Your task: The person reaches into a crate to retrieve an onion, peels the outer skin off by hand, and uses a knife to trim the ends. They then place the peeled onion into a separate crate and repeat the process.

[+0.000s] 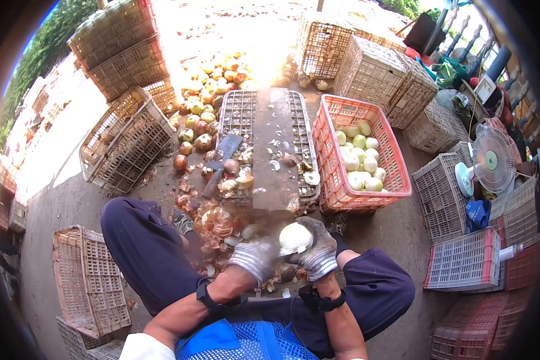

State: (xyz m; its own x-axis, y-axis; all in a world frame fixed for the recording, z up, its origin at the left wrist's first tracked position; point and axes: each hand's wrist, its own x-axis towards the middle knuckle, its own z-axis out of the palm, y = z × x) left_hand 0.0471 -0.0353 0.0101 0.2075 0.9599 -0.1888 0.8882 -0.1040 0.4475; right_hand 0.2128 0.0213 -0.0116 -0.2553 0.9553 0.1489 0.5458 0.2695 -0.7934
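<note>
A peeled white onion (295, 238) is in my right hand (319, 246), which wears a grey work glove and wraps its fingers round the onion's right side. Close against the onion's left side is my left hand (253, 259), gloved too. Its fingers are smeared by motion, so whether they grip anything does not show. Brown onion skins (213, 222) lie on the ground between my legs. In front of me a wooden board (276, 186) rests across an upturned crate (239, 111). A cleaver (227, 150) lies left of the board, its handle pointing towards me.
Peeled onions (360, 156) sit in a red crate (396, 193) right of the board. Unpeeled onions (204, 129) are heaped on the ground to the left and beyond. Crates (129, 141) stand on both sides, several stacked. A fan (492, 159) is at the right.
</note>
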